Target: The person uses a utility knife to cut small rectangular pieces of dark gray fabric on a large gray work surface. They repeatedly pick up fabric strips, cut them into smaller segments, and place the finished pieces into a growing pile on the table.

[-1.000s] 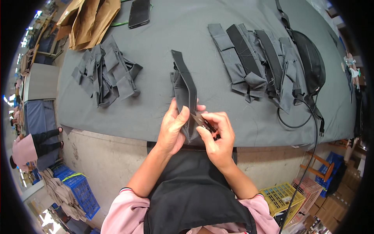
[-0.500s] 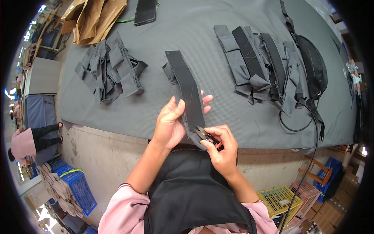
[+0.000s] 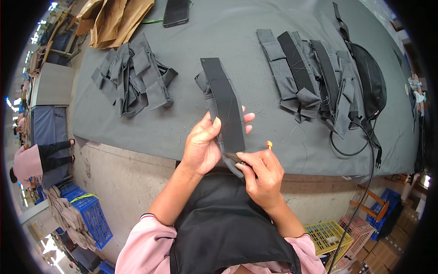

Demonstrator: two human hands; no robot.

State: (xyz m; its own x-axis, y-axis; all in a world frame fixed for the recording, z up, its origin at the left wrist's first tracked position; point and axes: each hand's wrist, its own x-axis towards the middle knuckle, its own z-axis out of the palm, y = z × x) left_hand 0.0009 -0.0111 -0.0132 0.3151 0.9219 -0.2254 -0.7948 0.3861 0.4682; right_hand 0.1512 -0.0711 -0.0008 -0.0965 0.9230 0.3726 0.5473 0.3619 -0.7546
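Observation:
A dark grey fabric strip with a flat black band along it [image 3: 224, 98] is gripped in my left hand [image 3: 200, 146], thumb on top and fingers wrapped behind. Its far end reaches up over the table and its lower end bends towards my apron. My right hand [image 3: 264, 176] is closed around a pair of thread snips [image 3: 234, 157]. Their blades lie at the strip's lower end, close to the edge of the black band. An orange piece sticks out above my right knuckles. My fingers hide most of the snips' handles.
Heaped grey strips [image 3: 132, 80] lie left on the grey-covered table [image 3: 228, 27]; several more [image 3: 301, 75] lie right, beside a black pouch [image 3: 368, 77] with a cord. A phone [image 3: 176, 11] and brown paper [image 3: 118, 20] sit at the back. Crates [image 3: 89, 214] and a person [image 3: 34, 160] are left.
My right hand has turned the snips, so the orange piece now shows above my knuckles and the blades are less visible. The strip stays in my left hand. The whole view has shifted slightly.

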